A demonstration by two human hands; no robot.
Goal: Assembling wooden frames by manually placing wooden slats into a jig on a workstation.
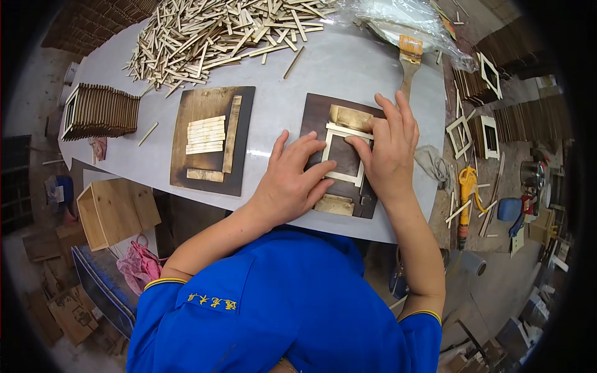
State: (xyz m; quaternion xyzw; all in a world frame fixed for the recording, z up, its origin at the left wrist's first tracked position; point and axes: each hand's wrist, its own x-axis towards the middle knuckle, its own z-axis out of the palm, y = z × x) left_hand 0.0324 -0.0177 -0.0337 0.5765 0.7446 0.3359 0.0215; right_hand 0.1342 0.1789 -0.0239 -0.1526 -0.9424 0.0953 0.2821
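Note:
A small rectangular frame of pale wooden strips [345, 178] lies on a dark board [315, 107] with wooden blocks fixed on it. My left hand [291, 180] is at the frame's left side, its fingertips on the left strip and near the lower corner. At the upper right corner, my right hand [390, 149] has its thumb inside the frame and its index finger by the top strip; its other fingers stretch up. Parts of the frame's right side are hidden under my right hand. To the left, a second board [211, 99] carries a row of short pale strips [205, 135].
Loose wooden strips [211, 40] form a big pile at the back. A stack of finished frames [102, 112] stands at the left. Behind my right hand lies a brush [410, 53] beside clear plastic [404, 18]. A grey cloth [432, 165] hangs at the table's right edge.

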